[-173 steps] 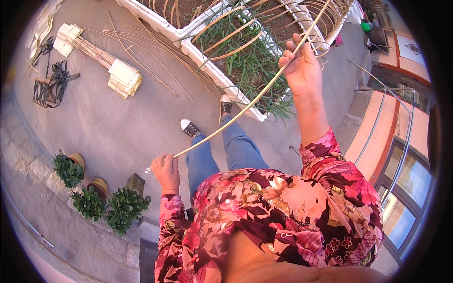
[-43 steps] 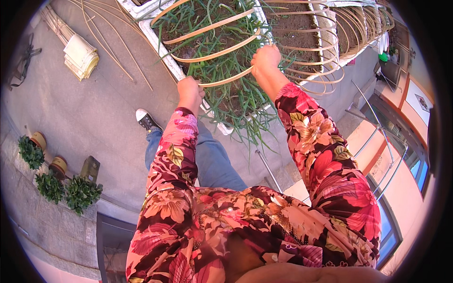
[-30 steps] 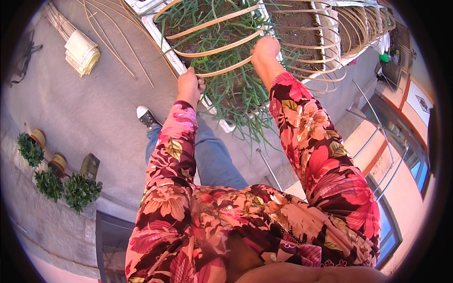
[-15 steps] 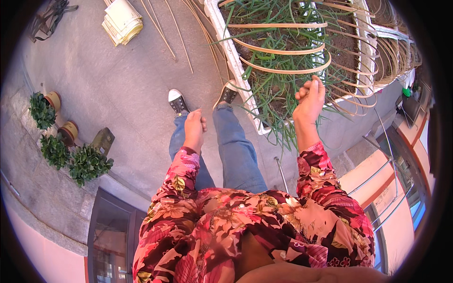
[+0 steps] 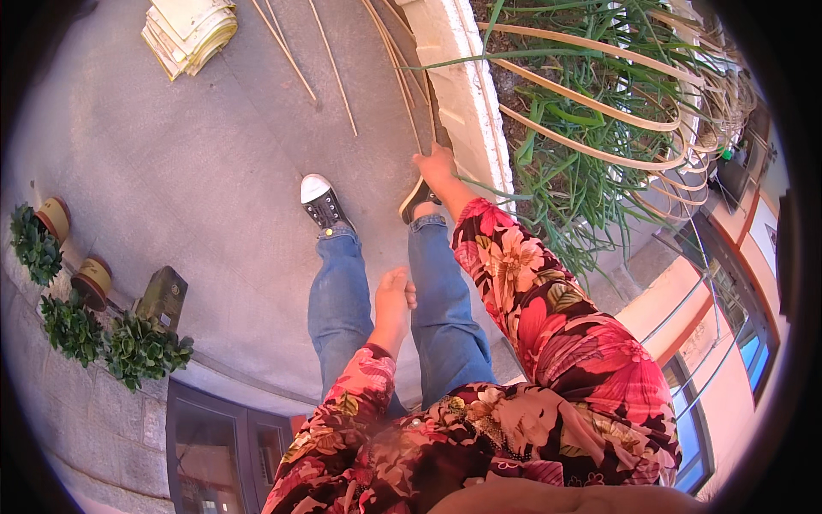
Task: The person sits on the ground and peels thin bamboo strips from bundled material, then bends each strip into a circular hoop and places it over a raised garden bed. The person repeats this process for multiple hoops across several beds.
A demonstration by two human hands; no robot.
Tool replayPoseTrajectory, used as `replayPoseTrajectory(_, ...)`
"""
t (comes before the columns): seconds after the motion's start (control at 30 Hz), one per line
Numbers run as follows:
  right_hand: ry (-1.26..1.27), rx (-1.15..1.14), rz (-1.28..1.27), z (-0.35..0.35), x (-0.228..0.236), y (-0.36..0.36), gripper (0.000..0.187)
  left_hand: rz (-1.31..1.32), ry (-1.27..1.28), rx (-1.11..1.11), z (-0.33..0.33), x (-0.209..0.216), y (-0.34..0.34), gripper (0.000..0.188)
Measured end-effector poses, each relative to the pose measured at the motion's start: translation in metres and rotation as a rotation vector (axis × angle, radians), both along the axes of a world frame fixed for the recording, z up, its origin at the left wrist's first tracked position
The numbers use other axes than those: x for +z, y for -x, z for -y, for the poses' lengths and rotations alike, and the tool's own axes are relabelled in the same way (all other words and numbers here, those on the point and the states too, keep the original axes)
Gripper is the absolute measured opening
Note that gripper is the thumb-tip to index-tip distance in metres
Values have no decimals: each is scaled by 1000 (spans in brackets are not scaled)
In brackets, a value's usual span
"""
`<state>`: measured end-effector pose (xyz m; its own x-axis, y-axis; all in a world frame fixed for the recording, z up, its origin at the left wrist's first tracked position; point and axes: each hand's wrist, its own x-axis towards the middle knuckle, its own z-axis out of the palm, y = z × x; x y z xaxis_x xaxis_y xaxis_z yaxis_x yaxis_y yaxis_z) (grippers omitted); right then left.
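My right hand (image 5: 438,170) reaches down beside the white planter box (image 5: 469,81), its fingers closed at the near ends of long, thin bamboo strips (image 5: 431,120). The strips lie along the box's left side, and at least one meets my fingers. My left hand (image 5: 394,303) hangs in front of my jeans with its fingers curled in, and nothing shows in it. Inside the box grow long green onion-like leaves (image 5: 556,163). Bent bamboo hoops (image 5: 591,103) arch over them.
More strips (image 5: 332,68) lie on the paved floor (image 5: 214,171), near a stack of folded pale sheets (image 5: 190,36). Potted leafy plants (image 5: 141,351) line the left wall. At right stand further hoops and metal rails (image 5: 672,313).
My right hand has moved from the hoop ends over the planter down and left to the strips beside it. My left hand has dropped lower. The view has shifted toward the planter.
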<state>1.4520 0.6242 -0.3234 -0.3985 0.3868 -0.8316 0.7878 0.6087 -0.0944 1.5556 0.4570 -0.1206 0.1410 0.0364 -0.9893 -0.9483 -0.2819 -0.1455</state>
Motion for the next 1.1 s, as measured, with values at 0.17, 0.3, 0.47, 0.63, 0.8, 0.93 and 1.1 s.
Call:
replayPoseTrajectory(0.17, -172, -111, 63, -3, -104, 2, 65, -33, -118, 71, 11, -12, -6, 26)
replayPoseTrajectory(0.3, -191, -191, 40, 10, -128, -17, 68, 40, -111, 79, 19, -7, -4, 25)
replayPoseTrajectory(0.47, -237, -223, -17, 55, -120, -18, 60, 25, -122, 84, 27, -2, 0, 25)
replayPoseTrajectory(0.63, -8, -367, -70, 133, -100, -4, 49, -6, -121, 92, 31, -1, 1, 24)
replayPoseTrajectory(0.8, 298, -164, -34, 171, -91, 14, 30, -18, -110, 121, 34, -1, 3, 24)
replayPoseTrajectory(0.93, 132, -41, -468, 151, -90, 49, 25, -21, -128, 150, 38, 0, 4, 25)
replayPoseTrajectory(1.1, -275, 41, -440, 90, -105, 95, 36, -27, -143, 182, 48, 4, 10, 25)
